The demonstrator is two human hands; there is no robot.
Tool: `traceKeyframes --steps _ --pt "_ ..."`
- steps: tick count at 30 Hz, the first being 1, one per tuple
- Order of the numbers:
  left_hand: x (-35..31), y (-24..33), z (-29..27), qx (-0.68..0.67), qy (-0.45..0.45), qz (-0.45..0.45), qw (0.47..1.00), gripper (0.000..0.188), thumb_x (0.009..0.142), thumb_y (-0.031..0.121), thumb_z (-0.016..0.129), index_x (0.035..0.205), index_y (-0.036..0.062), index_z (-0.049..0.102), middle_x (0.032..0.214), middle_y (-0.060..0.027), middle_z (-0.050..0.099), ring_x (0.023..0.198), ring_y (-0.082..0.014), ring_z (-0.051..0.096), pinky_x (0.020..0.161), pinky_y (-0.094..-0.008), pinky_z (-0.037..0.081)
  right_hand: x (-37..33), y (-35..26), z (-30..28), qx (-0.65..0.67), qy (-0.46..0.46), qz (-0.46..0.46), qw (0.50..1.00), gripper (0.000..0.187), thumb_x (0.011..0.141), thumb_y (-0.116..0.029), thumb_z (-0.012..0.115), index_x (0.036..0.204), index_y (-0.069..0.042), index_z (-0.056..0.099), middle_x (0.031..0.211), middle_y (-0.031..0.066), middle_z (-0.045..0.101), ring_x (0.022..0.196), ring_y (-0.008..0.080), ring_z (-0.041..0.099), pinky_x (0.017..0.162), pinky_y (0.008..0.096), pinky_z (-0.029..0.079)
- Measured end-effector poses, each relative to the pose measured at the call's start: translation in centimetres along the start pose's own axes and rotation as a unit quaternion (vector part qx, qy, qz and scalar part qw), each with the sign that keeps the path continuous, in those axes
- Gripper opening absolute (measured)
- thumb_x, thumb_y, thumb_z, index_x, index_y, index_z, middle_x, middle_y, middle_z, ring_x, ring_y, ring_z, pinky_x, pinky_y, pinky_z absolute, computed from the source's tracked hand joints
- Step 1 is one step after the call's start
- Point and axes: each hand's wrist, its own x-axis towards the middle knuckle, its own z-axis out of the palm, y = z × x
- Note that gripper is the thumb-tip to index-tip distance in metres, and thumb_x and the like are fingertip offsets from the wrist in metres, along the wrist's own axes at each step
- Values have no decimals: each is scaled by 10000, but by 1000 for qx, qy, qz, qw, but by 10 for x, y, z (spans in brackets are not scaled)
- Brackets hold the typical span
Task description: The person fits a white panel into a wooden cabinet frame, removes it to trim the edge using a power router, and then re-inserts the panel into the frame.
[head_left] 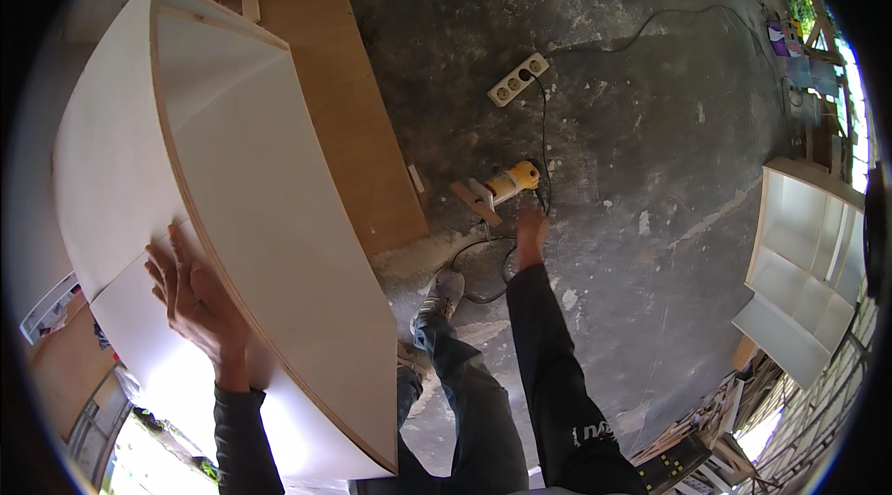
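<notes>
My left hand (199, 300) lies flat, fingers spread, on the outer face of a long white cabinet box (269, 160), close to its raw wooden edge. The open inside of the box faces right. Lower down, my right hand (531, 227) reaches over the concrete floor, beside a yellow power tool (513, 183) and its black cord. A piece of wood (476, 203) sits at the tool's left end. The fingers of my right hand are small and partly hidden, so their grip does not show clearly.
A white power strip (518, 79) with a black plug lies on the floor. A brown board (344, 114) lies beyond the box. At the far right stands another white cabinet (804, 244) with shelves. My shoe (448, 287) is near the looped cord (474, 298).
</notes>
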Motion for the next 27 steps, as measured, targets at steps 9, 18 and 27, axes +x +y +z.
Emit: traceKeyframes --steps 9,18,27 --pt "4 -12 -19 11 -2 15 1000 490 1075 269 377 1426 5 594 1482 -76 598 1504 -393 369 1253 -566 233 10 -47 81 361 -237 297 852 469 1014 -511 626 1183 -73 639 860 38 625 675 168 628 552 338 463" --pt "0 -4 -10 -42 16 -19 999 489 1043 213 445 1470 -7 541 1525 -122 555 1493 -394 394 1252 -531 246 3 -26 84 436 -129 177 873 535 986 -435 711 1278 -2 595 1133 88 652 930 195 678 741 369 560" --pt "1 8 -15 -108 -15 -85 990 479 935 293 577 1326 22 531 1352 -217 528 1299 -384 422 1141 -603 202 -145 -32 -37 514 -168 203 816 516 950 -397 770 1293 -30 649 1118 29 681 992 151 662 828 312 549"
